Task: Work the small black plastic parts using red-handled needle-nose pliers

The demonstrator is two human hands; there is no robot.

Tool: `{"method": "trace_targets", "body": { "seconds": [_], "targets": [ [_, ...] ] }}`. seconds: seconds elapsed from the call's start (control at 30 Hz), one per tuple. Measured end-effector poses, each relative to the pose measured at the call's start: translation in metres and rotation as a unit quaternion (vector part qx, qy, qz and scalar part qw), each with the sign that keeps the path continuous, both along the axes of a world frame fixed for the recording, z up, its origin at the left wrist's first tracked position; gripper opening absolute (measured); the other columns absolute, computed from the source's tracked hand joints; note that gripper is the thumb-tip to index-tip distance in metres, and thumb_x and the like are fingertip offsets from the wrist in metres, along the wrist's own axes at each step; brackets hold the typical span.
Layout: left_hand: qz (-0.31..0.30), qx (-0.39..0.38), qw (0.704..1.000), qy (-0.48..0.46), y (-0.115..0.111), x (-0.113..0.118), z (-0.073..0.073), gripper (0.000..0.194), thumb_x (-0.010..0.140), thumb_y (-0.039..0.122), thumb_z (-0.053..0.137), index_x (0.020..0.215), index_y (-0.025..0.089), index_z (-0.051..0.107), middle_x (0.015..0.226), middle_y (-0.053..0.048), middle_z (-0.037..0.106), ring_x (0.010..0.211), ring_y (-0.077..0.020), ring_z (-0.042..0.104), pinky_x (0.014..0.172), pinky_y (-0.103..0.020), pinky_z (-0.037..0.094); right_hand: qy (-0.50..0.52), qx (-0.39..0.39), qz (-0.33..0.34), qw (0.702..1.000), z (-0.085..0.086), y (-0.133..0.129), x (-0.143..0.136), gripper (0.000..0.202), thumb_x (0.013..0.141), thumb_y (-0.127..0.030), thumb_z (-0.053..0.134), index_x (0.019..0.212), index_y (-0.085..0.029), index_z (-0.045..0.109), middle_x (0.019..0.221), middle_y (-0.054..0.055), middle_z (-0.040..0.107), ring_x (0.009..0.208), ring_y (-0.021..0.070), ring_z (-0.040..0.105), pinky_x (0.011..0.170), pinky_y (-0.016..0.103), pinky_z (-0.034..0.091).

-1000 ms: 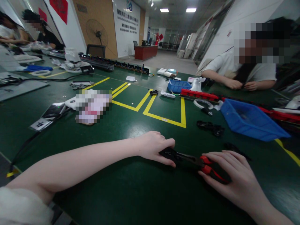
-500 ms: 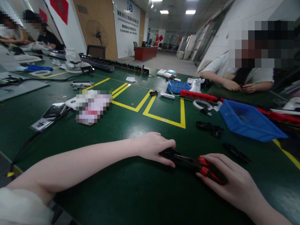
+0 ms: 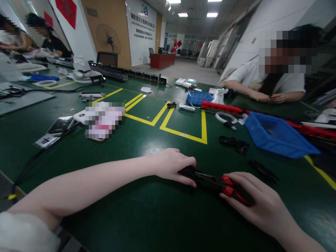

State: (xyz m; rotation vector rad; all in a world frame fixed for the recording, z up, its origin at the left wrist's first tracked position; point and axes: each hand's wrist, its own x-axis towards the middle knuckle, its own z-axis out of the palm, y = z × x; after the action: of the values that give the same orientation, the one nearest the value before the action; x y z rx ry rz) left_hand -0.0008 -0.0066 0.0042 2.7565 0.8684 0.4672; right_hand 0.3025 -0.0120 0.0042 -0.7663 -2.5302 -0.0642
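Note:
My left hand is closed around a small black part, its thumb and fingers gripping it just above the green table. In my right hand is a pair of long-nose pliers with red and black handles. The jaws of the pliers point left and meet the black part; exactly what they grip there is too dark to make out. To the upper right of my right hand lie another black part and a larger black piece.
A large blue bin stands at the right, with a smaller blue basket farther back. Red strips run behind the bin. A phone and a cabled device lie at left. A co-worker sits across the table.
My hands, the black part and the pliers hold nearly the same position. The view has shifted very slightly, and the co-worker's head has moved a little.

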Motion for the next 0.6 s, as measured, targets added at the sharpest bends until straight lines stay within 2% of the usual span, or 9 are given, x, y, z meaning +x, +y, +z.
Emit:
{"method": "trace_targets", "body": {
  "seconds": [0.2,0.6],
  "targets": [
    [0.006,0.008,0.999,0.036,-0.001,0.0019,0.0043,0.05,0.087,0.067,0.055,0.099,0.018,0.058,0.08,-0.002,0.069,0.07,-0.0186,0.064,0.071,-0.03,0.044,0.008,-0.007,-0.006,1.0,0.0003,-0.0005,0.0011,0.039,0.081,-0.036,0.07,0.116,-0.022,0.061,0.101,0.008,0.071,0.086,0.0207,0.069,0.071,0.032,0.059],
    [-0.014,-0.003,1.0,0.027,-0.0003,0.001,0.0054,0.044,0.09,0.061,0.056,0.097,0.018,0.058,0.083,-0.003,0.068,0.072,-0.0179,0.064,0.073,-0.03,0.045,0.012,0.008,-0.008,1.0,0.0028,-0.0009,-0.0001,0.038,0.08,-0.036,0.07,0.115,-0.023,0.062,0.1,0.007,0.071,0.085,0.0211,0.069,0.07,0.033,0.059]
  ]
}}
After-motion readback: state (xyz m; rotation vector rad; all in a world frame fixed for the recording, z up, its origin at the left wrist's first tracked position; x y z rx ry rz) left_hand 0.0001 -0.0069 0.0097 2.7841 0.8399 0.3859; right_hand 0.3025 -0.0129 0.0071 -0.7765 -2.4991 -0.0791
